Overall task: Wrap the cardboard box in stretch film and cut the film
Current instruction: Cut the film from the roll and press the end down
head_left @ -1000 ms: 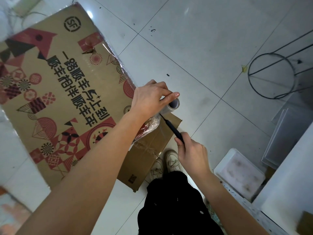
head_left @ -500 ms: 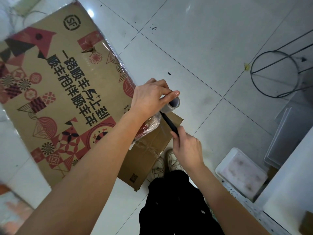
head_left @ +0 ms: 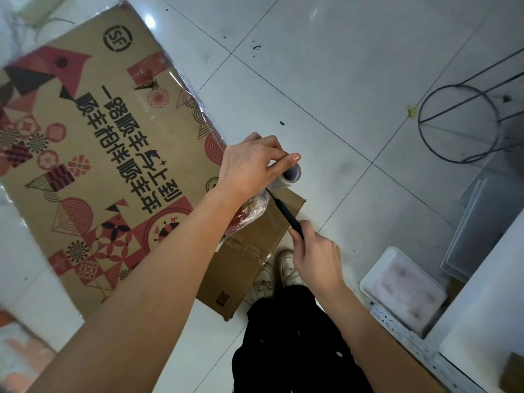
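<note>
A large brown cardboard box (head_left: 93,143) with red patterns and black print stands on the tiled floor, clear film clinging along its right edge. My left hand (head_left: 252,165) grips the stretch film roll (head_left: 289,178) above the box's near right corner. A bunched strand of film (head_left: 253,212) runs from the roll down to the box. My right hand (head_left: 317,256) holds a black utility knife (head_left: 286,214), its tip against the film just below the roll.
My shoes (head_left: 276,275) and dark trousers are right beside the box's near corner. A white tray (head_left: 402,290) lies on the floor at the right, next to stacked panels (head_left: 476,231). A black wire stand (head_left: 459,123) sits at the far right.
My right hand moved the knife slightly up toward the film under the roll. The left hand and the roll stayed almost where they were.
</note>
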